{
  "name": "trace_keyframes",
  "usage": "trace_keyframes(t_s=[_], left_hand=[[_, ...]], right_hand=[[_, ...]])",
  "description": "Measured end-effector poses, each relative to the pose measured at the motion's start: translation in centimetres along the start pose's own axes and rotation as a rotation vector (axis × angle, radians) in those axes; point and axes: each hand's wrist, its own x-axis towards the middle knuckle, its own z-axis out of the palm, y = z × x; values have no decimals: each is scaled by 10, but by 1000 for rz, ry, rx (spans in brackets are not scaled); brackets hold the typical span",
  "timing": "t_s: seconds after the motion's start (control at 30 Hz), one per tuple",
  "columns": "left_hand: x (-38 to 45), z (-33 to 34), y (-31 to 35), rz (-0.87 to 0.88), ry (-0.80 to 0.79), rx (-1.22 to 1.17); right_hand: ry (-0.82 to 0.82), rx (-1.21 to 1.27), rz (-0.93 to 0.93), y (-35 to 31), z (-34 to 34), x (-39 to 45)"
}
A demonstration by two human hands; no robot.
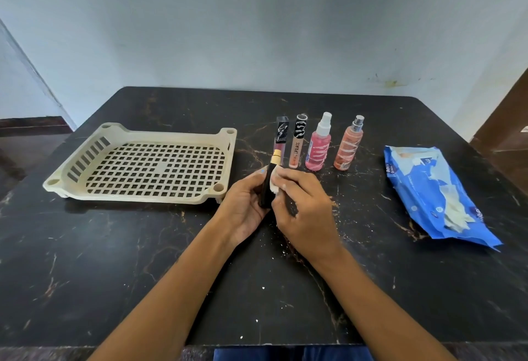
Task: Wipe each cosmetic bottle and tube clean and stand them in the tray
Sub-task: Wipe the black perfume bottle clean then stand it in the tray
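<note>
My left hand (245, 208) grips a black tube with a gold band (270, 180), held nearly upright above the table. My right hand (303, 206) pinches a white wipe (275, 179) against the tube's side. Behind them stand a lip gloss with a black patterned cap (280, 139), a peach lip gloss (296, 143), a pink spray bottle (319, 146) and an orange spray bottle (350, 146), in a row. The beige perforated tray (143, 195) lies to the left with nothing in it.
A blue pack of wet wipes (434, 197) lies at the right, with a wipe sticking out. The black marble table (114, 260) carries scattered white crumbs near my right hand. A wall stands behind the table.
</note>
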Motion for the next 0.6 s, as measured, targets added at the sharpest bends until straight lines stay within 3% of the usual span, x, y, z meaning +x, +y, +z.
trace_keyframes(t_s=[0.3,0.43,0.6], left_hand=[[0,-3,1,-57,-36,-22],[-1,-1,1,-30,-45,-14],[-5,2,1,1,-53,50]], right_hand=[[36,20,64,6,-2,1],[42,45,-1,2,-4,0],[46,39,58,3,-4,1]])
